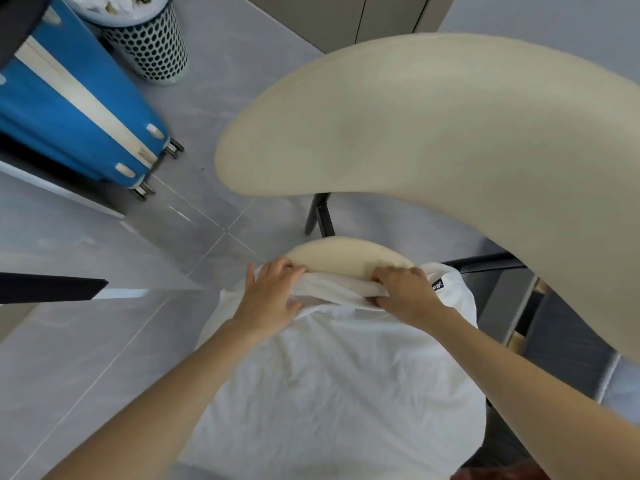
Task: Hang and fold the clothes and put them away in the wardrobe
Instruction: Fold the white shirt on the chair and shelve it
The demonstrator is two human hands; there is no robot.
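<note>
A white shirt [339, 382] lies spread over the cream seat [349, 256] of a chair, its collar at the far end and a small black label at its right. My left hand [273, 296] grips the left part of the collar, fingers on top and thumb underneath. My right hand [403, 292] pinches the right part of the collar, fingers curled over the folded band. Most of the seat is hidden under the shirt.
The chair's cream curved backrest [450, 140] arches over the upper right, on black legs [320, 216]. A blue suitcase [79, 109] and a perforated bin [149, 43] stand at the upper left on the grey tiled floor [86, 341]. Grey cabinet doors [363, 15] are at the top.
</note>
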